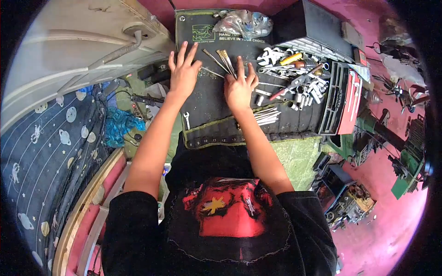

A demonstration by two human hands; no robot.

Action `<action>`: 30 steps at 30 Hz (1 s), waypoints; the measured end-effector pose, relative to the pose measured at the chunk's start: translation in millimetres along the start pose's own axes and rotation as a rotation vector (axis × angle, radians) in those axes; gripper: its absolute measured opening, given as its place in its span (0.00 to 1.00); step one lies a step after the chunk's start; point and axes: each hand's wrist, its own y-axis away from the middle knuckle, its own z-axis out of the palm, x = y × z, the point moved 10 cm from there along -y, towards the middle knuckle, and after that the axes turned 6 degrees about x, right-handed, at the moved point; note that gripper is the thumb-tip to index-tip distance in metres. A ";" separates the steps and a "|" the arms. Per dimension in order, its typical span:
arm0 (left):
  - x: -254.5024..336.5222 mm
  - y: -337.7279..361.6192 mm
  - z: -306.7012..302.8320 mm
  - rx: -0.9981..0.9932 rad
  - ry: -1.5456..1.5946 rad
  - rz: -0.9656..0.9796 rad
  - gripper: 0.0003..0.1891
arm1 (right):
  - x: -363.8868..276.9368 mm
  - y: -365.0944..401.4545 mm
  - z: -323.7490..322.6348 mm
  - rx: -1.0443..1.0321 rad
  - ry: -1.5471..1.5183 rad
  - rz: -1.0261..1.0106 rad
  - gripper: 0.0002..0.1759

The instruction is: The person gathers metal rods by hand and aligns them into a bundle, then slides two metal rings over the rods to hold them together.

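My left hand (183,78) lies over the left part of a black tool mat (202,101), its fingers spread. One thin metal rod runs from beside its thumb toward my right hand (239,89). Between the thumb and index finger of my right hand is a fan of several thin metal rods (225,60), some with yellowish flat ends. Their lower ends are hidden by the hand, and its other fingers stretch forward. More slim silvery pieces (267,116) lie in a bunch by my right wrist. A small open-end wrench (186,120) rests near the mat's left edge.
Right of my hands are piled wrenches (271,56), a yellow-handled tool (291,59), red-handled pliers (294,85) and sockets (315,89). A clear plastic bag (244,23) lies at the mat's far edge. A black toolbox (317,25) and a red case (350,103) border the right side.
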 end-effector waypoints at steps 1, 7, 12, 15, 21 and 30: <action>0.2 0.1 -2.2 0.005 -0.004 0.001 0.04 | -0.5 0.3 -3.0 -0.012 -0.027 -0.004 0.05; 11.0 14.7 -17.4 0.032 -0.019 -0.024 0.03 | -0.9 3.6 -33.8 0.057 -0.126 -0.057 0.09; 42.5 37.0 -30.5 0.025 0.004 -0.058 0.04 | 22.6 14.2 -56.8 0.061 -0.182 -0.055 0.10; 72.6 51.2 -31.8 0.021 0.041 -0.038 0.04 | 39.4 24.7 -72.3 0.074 -0.179 -0.082 0.07; 128.2 74.0 -21.5 -0.065 0.091 -0.059 0.04 | 87.2 42.3 -92.9 -0.012 -0.207 -0.030 0.11; 185.5 99.8 -6.4 -0.107 0.125 -0.067 0.02 | 137.6 76.0 -105.0 -0.048 -0.223 -0.061 0.11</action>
